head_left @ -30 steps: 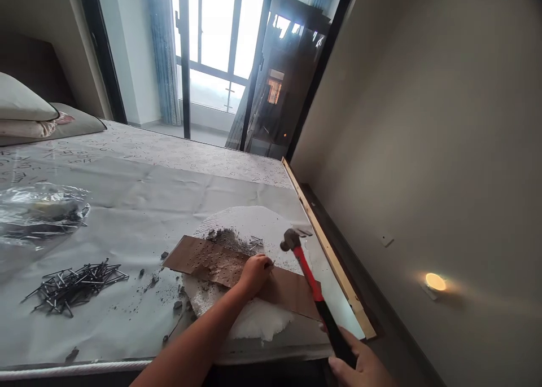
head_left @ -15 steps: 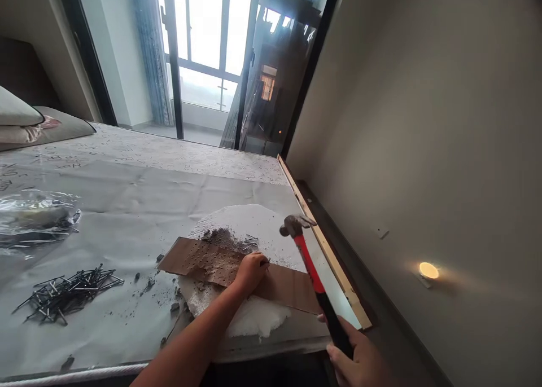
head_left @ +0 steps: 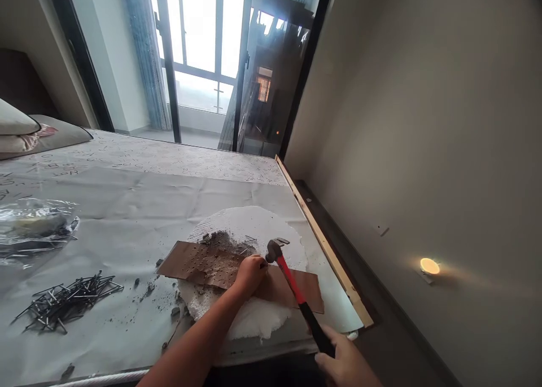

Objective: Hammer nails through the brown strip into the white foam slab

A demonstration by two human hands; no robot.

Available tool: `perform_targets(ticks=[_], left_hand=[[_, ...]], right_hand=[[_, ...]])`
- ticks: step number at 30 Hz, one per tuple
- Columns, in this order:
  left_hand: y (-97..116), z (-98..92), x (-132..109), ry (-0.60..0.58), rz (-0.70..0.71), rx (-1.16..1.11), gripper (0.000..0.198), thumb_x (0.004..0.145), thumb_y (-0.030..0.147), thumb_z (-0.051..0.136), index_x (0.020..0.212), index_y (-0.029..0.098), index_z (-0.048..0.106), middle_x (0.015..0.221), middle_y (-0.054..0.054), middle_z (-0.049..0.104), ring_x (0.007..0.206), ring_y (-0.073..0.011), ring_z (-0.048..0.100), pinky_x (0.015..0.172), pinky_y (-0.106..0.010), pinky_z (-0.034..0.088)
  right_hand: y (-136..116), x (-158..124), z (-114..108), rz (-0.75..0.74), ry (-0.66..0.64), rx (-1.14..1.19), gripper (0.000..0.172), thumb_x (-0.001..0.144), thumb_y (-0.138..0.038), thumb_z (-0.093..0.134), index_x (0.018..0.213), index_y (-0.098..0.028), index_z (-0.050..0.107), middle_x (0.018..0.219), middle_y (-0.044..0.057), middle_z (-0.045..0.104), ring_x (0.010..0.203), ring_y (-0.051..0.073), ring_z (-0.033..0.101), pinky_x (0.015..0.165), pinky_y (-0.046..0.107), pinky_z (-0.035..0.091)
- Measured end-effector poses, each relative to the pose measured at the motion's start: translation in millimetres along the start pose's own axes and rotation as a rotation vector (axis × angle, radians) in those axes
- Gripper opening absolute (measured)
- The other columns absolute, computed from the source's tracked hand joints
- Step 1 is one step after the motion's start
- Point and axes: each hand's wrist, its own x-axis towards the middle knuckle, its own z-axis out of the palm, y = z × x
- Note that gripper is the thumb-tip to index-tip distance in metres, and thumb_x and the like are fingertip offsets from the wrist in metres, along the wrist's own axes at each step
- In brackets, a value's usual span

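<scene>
My right hand (head_left: 345, 357) is wrapped round the black grip of a claw hammer (head_left: 293, 282) with a red and black handle. The hammer's head is right beside the fingertips of my left hand (head_left: 253, 274); whether they touch I cannot tell. Those fingers are pinched on a nail, which barely shows, and the hand rests on a brown board (head_left: 292, 288). Many small holes dot the board's left part. Beneath the board lies a white foam piece (head_left: 258, 319) with a ragged edge. Grey crumbs (head_left: 220, 240) and a few loose nails (head_left: 249, 244) lie just behind the board.
A heap of dark nails (head_left: 70, 299) lies at the left on a grey sheet (head_left: 139, 206), near a clear plastic bag (head_left: 38, 229). A long wooden strip (head_left: 326, 246) runs along the right edge, close to the wall (head_left: 423, 122). Folded bedding (head_left: 42, 136) sits far left.
The hammer head has swung down and left to my left fingertips, and my right hand has moved slightly left. My left hand stays in place on the board.
</scene>
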Motion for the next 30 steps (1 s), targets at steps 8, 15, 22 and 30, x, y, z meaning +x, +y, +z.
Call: perform_targets(ticks=[8, 15, 22, 30], left_hand=[[0.2, -1.3, 0.6, 0.025, 0.018, -0.059, 0.012, 0.066, 0.012, 0.055, 0.065, 0.016, 0.066, 0.074, -0.005, 0.064, 0.071, -0.0165, 0.056, 0.068, -0.027, 0.041], [-1.6, -37.8, 5.8, 0.287, -0.09, -0.598, 0.016, 0.066, 0.019, 0.048, 0.08, 0.017, 0.056, 0.064, 0.001, 0.057, 0.057, -0.0117, 0.054, 0.052, -0.021, 0.04], [3.2, -68.2, 12.5, 0.404, -0.086, -0.458, 0.017, 0.068, 0.023, 0.047, 0.08, 0.017, 0.057, 0.065, 0.0, 0.059, 0.059, -0.0136, 0.055, 0.054, -0.023, 0.042], [-23.4, -82.9, 42.8, 0.236, -0.028, 0.122, 0.026, 0.07, 0.013, 0.044, 0.084, 0.016, 0.065, 0.088, -0.006, 0.066, 0.077, -0.0168, 0.06, 0.073, -0.028, 0.046]], right_hand=[[3.7, -4.1, -6.0, 0.029, 0.031, -0.111, 0.048, 0.07, -0.031, 0.05, 0.115, -0.014, 0.057, 0.064, 0.003, 0.061, 0.054, 0.018, 0.055, 0.064, 0.03, 0.046], [12.7, 6.3, 3.2, -0.001, -0.063, 0.017, 0.047, 0.063, -0.028, 0.051, 0.106, -0.011, 0.063, 0.084, 0.009, 0.067, 0.085, 0.024, 0.06, 0.077, 0.031, 0.047], [28.7, 3.9, 5.7, -0.002, -0.048, -0.094, 0.047, 0.06, -0.025, 0.046, 0.102, -0.012, 0.063, 0.085, 0.009, 0.067, 0.081, 0.022, 0.06, 0.079, 0.029, 0.044], [10.0, -0.1, 34.4, 0.066, 0.065, 0.339, 0.036, 0.066, -0.034, 0.051, 0.098, -0.017, 0.049, 0.046, -0.012, 0.033, 0.032, 0.005, 0.027, 0.035, 0.019, 0.026]])
